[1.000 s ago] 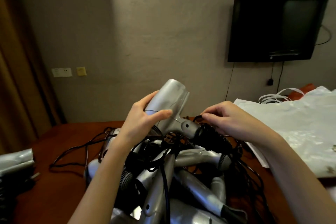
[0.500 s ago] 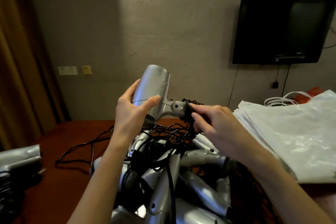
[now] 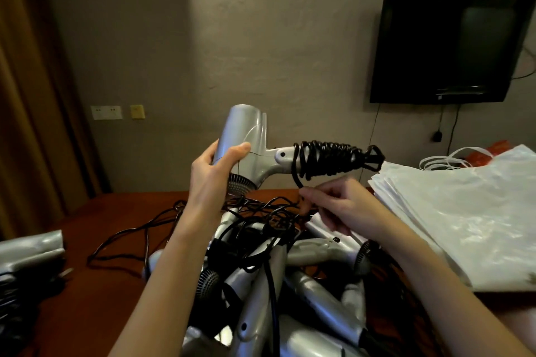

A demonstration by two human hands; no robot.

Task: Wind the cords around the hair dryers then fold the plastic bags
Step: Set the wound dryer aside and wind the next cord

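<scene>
The left hand grips the barrel of a silver hair dryer and holds it up above the bench, nozzle up, handle pointing right. Fingers wrap the back of the barrel, thumb lies across the front. A black cord is wound in tight coils along the handle, ending in a bunched loop at the far right tip. One strand drops from the coils near the hinge and curves down to the right hand, just under the handle. There the fingers curl in and seem to pinch that strand, though the dim light makes the exact grip hard to read.

Below both hands lies a pile of hair dryers, silver bodies crossed over each other with loose black cords tangled through them; some cords trail left over the red-brown bench. At the right sits a stack of white plastic bags, lying flat, near the right forearm. At the far left edge lie more silver dryers. On the wall behind hangs a dark television.
</scene>
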